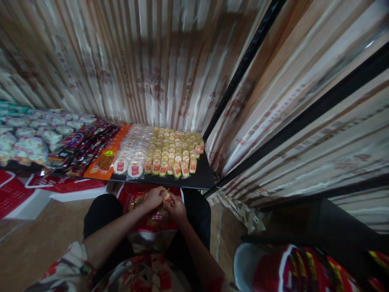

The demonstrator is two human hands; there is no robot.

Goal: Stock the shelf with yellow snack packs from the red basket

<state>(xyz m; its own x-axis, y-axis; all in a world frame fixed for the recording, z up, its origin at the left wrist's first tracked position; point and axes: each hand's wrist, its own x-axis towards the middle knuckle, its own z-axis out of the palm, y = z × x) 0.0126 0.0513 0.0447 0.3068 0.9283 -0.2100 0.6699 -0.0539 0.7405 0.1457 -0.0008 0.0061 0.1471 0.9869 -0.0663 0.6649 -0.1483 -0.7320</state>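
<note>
My left hand and my right hand meet just in front of the shelf edge, over a red basket between my knees. Both sets of fingers pinch a small snack in a clear and orange wrapper, partly hidden by the fingers. More wrapped pieces lie in the basket below, too blurred to name exactly. Directly ahead on the black shelf stand rows of small yellow wrapped cakes, several at the front leaning. Left of them lie round white wrapped snacks in stacked rows.
Further left on the shelf are an orange snack packet, dark packets and pale bags. Red and white boxes sit below. Patterned curtain and black frame bars enclose the shelf. Red packets stand lower right.
</note>
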